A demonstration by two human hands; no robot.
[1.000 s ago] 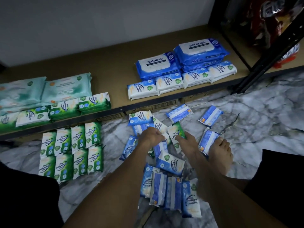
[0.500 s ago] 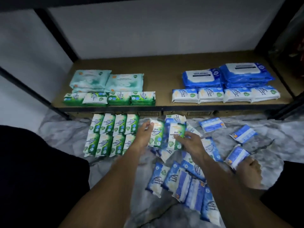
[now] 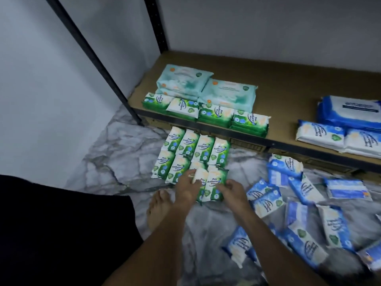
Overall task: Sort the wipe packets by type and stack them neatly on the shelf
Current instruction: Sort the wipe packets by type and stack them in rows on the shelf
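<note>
Rough halfway point, I'd say. The brown board shelf with its black metal frame already has two groups going. On the left are big pale-teal soft wipe packs with a row of small green pine packets in front. On the right are large dark-blue wipe packs behind small white-and-blue packets.

There's a wide strip of bare board between the two groups and more behind, so plenty of room to stack. Watch the black front rail and the slanted black post at the left end when reaching in.

Everything else is down on the grey-veined marble floor. That's a tidy grid of green packets just below the shelf edge, plus a messy heap of loose blue-and-white packets to the right, unsorted by the look of it.

At the near end of that grid, the left hand pinches a small green-and-white pine wipe packet. The right hand curls its fingers round a second green pine packet right beside it. A bare foot sits close to the left hand, so that side's tight. The bare marble left of the grid is the free side.
</note>
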